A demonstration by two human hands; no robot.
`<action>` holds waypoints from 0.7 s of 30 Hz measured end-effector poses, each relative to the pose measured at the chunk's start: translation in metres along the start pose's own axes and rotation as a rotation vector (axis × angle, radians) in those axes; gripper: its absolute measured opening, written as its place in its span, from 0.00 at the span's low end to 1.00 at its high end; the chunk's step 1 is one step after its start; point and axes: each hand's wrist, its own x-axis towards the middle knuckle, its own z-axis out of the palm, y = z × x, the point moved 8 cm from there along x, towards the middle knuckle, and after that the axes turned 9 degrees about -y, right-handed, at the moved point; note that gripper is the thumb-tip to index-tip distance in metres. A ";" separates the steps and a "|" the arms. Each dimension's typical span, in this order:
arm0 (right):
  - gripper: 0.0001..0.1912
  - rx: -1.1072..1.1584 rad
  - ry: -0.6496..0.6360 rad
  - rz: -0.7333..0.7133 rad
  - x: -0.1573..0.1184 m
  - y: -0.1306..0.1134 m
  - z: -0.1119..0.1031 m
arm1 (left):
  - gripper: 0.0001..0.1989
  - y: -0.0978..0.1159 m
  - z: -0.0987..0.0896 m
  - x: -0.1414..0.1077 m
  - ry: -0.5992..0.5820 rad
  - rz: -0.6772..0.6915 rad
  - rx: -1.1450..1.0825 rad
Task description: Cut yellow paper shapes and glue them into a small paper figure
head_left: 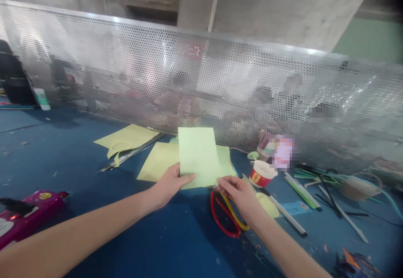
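Note:
A pale green sheet of paper (198, 156) is held up in front of me, above the table. My left hand (171, 183) grips its lower left edge, thumb lying across the front. At the lower right corner, my right hand (234, 190) is closed, thumb and fingers pinching the paper. Just under the right hand is a pair of scissors (215, 215) with one red and one yellow handle loop; the paper and fingers hide most of the blades. Behind the held sheet, a yellowish sheet (159, 162) and more green paper (224, 160) lie on the table.
A cut yellow sheet (129, 137) and thin metal rods (132, 154) lie left. A paper cup (262, 173), round paper pieces (267, 204), tubes (288, 217) and wires are at right. A purple power strip (34, 213) is near left. A perforated metal screen (126, 68) borders the back.

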 end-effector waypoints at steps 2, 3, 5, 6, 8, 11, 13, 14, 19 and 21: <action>0.16 -0.014 0.006 -0.008 0.000 -0.001 -0.001 | 0.24 -0.001 -0.001 0.000 0.007 -0.004 0.012; 0.16 -0.020 0.009 -0.014 -0.001 -0.002 -0.001 | 0.25 -0.002 -0.002 0.000 0.012 -0.006 0.017; 0.17 -0.031 0.015 -0.024 -0.001 -0.004 0.000 | 0.24 -0.002 -0.002 -0.001 0.014 -0.007 0.026; 0.17 -0.035 0.017 -0.029 -0.001 -0.004 0.000 | 0.24 -0.002 -0.002 -0.001 0.013 -0.006 0.031; 0.18 -0.045 0.018 -0.036 -0.001 -0.005 0.000 | 0.23 -0.001 -0.001 -0.001 0.011 -0.004 0.045; 0.19 -0.062 0.023 -0.045 -0.001 -0.005 0.000 | 0.23 0.000 0.000 -0.001 0.006 0.004 0.050; 0.20 -0.069 0.026 -0.051 -0.001 -0.005 0.000 | 0.23 0.000 0.002 -0.001 -0.008 0.003 0.042; 0.20 -0.069 0.028 -0.054 -0.001 -0.005 0.000 | 0.23 0.000 0.004 -0.001 -0.016 0.002 0.039; 0.20 -0.040 0.026 -0.067 -0.001 -0.006 0.001 | 0.23 0.001 0.006 -0.002 -0.033 0.008 0.029; 0.19 -0.024 0.008 -0.063 -0.001 -0.007 0.003 | 0.23 0.001 0.003 -0.002 -0.011 0.007 0.022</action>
